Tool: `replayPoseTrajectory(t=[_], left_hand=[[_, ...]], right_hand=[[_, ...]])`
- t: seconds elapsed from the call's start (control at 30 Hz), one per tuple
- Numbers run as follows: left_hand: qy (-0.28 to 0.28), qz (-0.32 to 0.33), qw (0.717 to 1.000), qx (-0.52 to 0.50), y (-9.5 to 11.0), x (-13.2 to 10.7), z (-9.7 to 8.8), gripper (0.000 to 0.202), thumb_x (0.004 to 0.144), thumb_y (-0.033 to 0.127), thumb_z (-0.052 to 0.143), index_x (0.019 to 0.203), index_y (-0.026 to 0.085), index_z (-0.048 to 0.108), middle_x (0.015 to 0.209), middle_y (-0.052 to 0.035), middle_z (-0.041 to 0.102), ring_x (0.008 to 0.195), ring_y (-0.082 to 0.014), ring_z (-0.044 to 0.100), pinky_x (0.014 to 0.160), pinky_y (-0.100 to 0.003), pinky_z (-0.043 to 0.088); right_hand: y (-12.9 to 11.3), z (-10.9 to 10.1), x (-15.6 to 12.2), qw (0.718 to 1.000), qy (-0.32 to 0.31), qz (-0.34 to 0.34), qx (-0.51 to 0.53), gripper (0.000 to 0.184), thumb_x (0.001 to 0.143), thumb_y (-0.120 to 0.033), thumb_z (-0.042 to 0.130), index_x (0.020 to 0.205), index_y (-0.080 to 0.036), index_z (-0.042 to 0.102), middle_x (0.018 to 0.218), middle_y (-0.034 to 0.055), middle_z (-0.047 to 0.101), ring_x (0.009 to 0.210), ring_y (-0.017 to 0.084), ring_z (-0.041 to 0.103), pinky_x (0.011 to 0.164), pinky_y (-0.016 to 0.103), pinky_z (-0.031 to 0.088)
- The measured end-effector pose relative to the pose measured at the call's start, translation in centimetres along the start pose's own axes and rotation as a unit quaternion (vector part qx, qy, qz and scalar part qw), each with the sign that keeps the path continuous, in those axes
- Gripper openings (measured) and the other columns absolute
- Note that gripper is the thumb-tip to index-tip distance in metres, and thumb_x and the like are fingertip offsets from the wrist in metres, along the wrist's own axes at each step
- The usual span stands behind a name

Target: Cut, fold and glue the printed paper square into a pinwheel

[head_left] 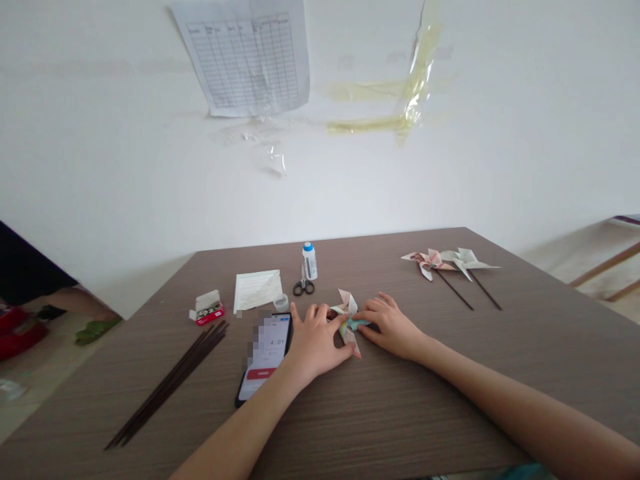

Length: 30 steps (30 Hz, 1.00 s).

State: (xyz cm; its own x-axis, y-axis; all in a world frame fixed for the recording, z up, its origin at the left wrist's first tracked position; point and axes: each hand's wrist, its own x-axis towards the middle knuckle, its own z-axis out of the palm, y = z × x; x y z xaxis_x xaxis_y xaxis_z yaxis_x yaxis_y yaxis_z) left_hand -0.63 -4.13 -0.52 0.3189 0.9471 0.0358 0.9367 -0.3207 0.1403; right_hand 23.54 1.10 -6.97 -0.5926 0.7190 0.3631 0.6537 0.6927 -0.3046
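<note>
On bench (400, 413): paper pinwheel (349, 328) held down betw. L hand (317, 337) & R hand (390, 327), both narrow, fingers on blades at centre. Smartphone (265, 357) just beside L hand; further off scissors (303, 283), blue-capped bottle (309, 261), dark sticks (167, 383), 2 stick-mounted pinwheels (450, 267).
</note>
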Motion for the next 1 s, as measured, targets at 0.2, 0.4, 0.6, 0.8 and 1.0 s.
replayPoseTrajectory(t=[0.2,0.4,0.6,0.8,1.0], left_hand=[[-0.011,0.005,1.000,0.006,0.03,0.04,-0.14,0.065,0.103,0.064,0.082,0.165,0.044,0.076,0.160,-0.0150,0.075,0.160,-0.0503,0.059,0.140,-0.098,0.015],[-0.017,-0.008,1.000,-0.003,0.19,-0.15,-0.23,0.064,0.102,0.062,0.082,0.163,0.045,0.076,0.162,-0.0136,0.074,0.159,-0.0515,0.059,0.140,-0.097,0.018],[0.001,-0.013,1.000,-0.016,0.42,-0.40,-0.48,0.067,0.099,0.057,0.086,0.163,0.043,0.076,0.157,-0.0141,0.077,0.156,-0.0523,0.060,0.141,-0.095,0.021],[0.002,-0.014,1.000,-0.010,0.58,-0.41,-0.58,0.064,0.100,0.055,0.087,0.163,0.042,0.077,0.157,-0.0143,0.077,0.157,-0.0508,0.060,0.142,-0.095,0.018],[-0.006,-0.011,1.000,-0.003,0.66,-0.51,-0.68,0.059,0.102,0.057,0.086,0.160,0.045,0.079,0.159,-0.0130,0.076,0.160,-0.0480,0.059,0.141,-0.096,0.017]], right_hand=[[-0.07,-0.10,0.06,1.000,-0.007,0.008,0.008,0.033,0.111,-0.020,0.072,0.136,-0.032,0.089,0.115,0.0089,0.083,0.116,0.032,0.079,0.134,0.075,0.040],[0.01,-0.22,0.06,1.000,-0.001,0.007,0.011,0.030,0.112,-0.021,0.072,0.133,-0.032,0.090,0.113,0.0077,0.083,0.114,0.029,0.079,0.135,0.072,0.041],[-0.02,-0.43,0.05,1.000,-0.006,0.006,0.008,0.030,0.111,-0.020,0.071,0.132,-0.031,0.090,0.114,0.0082,0.083,0.114,0.030,0.079,0.135,0.073,0.042],[0.00,-0.35,0.10,1.000,-0.003,0.007,0.002,0.029,0.111,-0.020,0.073,0.131,-0.032,0.090,0.113,0.0075,0.083,0.114,0.029,0.079,0.135,0.072,0.043],[-0.14,-0.57,0.17,1.000,-0.005,0.004,0.005,0.030,0.112,-0.020,0.073,0.133,-0.033,0.090,0.114,0.0078,0.083,0.114,0.030,0.079,0.134,0.071,0.044]])
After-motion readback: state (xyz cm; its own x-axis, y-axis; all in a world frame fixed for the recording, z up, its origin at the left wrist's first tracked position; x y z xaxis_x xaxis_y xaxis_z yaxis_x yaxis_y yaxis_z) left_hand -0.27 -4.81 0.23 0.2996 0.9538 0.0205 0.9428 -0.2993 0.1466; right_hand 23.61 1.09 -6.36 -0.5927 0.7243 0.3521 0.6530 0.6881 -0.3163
